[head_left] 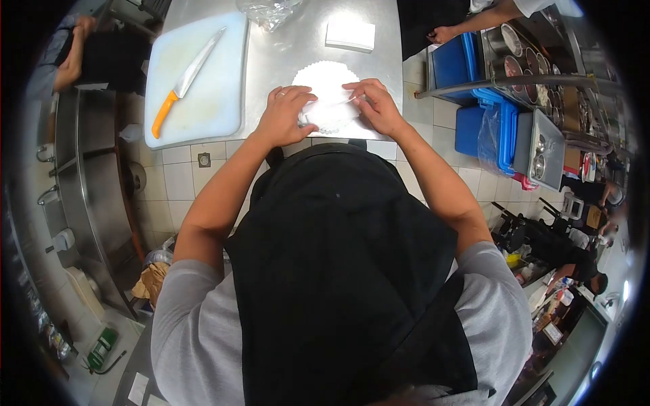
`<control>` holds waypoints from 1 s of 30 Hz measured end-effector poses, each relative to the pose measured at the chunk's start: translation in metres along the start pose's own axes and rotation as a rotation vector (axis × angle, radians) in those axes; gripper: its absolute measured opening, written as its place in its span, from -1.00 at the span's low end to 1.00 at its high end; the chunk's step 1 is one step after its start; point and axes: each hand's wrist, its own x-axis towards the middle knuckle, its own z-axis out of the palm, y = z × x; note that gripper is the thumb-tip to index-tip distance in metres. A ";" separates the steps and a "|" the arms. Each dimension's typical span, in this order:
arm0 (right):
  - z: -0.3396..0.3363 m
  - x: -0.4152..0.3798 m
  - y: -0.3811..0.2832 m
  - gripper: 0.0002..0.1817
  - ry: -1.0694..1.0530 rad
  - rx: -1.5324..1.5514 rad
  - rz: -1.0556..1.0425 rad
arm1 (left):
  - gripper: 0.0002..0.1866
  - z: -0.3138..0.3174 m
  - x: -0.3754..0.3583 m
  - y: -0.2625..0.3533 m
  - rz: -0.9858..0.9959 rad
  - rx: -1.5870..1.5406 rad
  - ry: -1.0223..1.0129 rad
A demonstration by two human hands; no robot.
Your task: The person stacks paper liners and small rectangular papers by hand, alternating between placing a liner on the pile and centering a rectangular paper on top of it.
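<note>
A round white paper doily (pixel 323 70) with a scalloped edge lies at the near edge of the steel table, and a folded white sheet (pixel 325 110) rests over its middle. On the left side, my left hand (pixel 286 114) grips the white sheet, its fingers curled at the top and its thumb lower down. My right hand (pixel 377 107) pinches the sheet's right side between thumb and fingers. Glare blurs the sheet's folds. Beyond the hands sits a small white box (pixel 350 36).
Left on the steel table (pixel 284 61), a knife (pixel 193 74) with an orange handle lies on a white cutting board (pixel 223 108). A clear plastic bag (pixel 269 12) is at the far side. Blue bins (pixel 477 128) and shelving stand right. Other people stand at both far corners.
</note>
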 end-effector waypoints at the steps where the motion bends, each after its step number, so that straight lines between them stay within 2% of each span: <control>1: 0.002 0.001 0.001 -0.85 0.029 0.055 0.029 | -0.51 0.004 0.000 -0.002 -0.002 -0.009 0.048; 2: 0.004 0.001 0.003 -0.83 0.058 0.110 0.057 | -0.51 0.008 0.001 -0.004 0.000 -0.008 0.047; 3: 0.006 0.002 0.001 -0.83 0.060 0.110 0.055 | -0.61 0.012 0.002 -0.007 -0.018 -0.011 0.066; 4: 0.007 0.003 0.000 -0.82 0.083 0.058 0.005 | -0.71 0.015 0.003 -0.009 -0.036 -0.013 0.086; 7: 0.011 0.006 0.000 -0.79 0.083 -0.070 -0.083 | -0.82 0.022 0.006 -0.011 -0.107 -0.081 0.143; 9: 0.014 0.008 0.007 -0.78 0.059 -0.147 -0.123 | -0.80 0.024 0.009 -0.013 -0.146 -0.099 0.148; 11: 0.023 0.012 0.023 -0.79 0.094 -0.118 0.042 | -0.78 0.024 0.010 -0.012 -0.189 -0.117 0.154; 12: 0.025 0.016 0.023 -0.79 0.093 -0.118 0.036 | -0.75 0.025 0.011 -0.011 -0.219 -0.173 0.203; 14: 0.030 0.022 0.022 -0.78 0.164 0.048 0.309 | -0.72 0.027 0.014 -0.008 -0.251 -0.228 0.255; 16: 0.032 0.029 0.021 -0.79 0.174 0.120 0.342 | -0.66 0.035 0.018 -0.009 -0.531 -0.381 0.275; 18: 0.035 0.034 0.023 -0.79 0.180 0.191 0.378 | -0.65 0.043 0.025 -0.014 -0.574 -0.403 0.313; 20: 0.039 0.039 0.026 -0.72 0.239 0.245 0.518 | -0.64 0.052 0.028 -0.018 -0.619 -0.424 0.354; 23: 0.041 0.045 0.027 -0.65 0.288 0.263 0.604 | -0.63 0.051 0.035 -0.009 -0.645 -0.422 0.430; 30: 0.038 0.049 0.020 -0.63 0.294 0.150 0.661 | -0.60 0.052 0.039 -0.003 -0.705 -0.303 0.438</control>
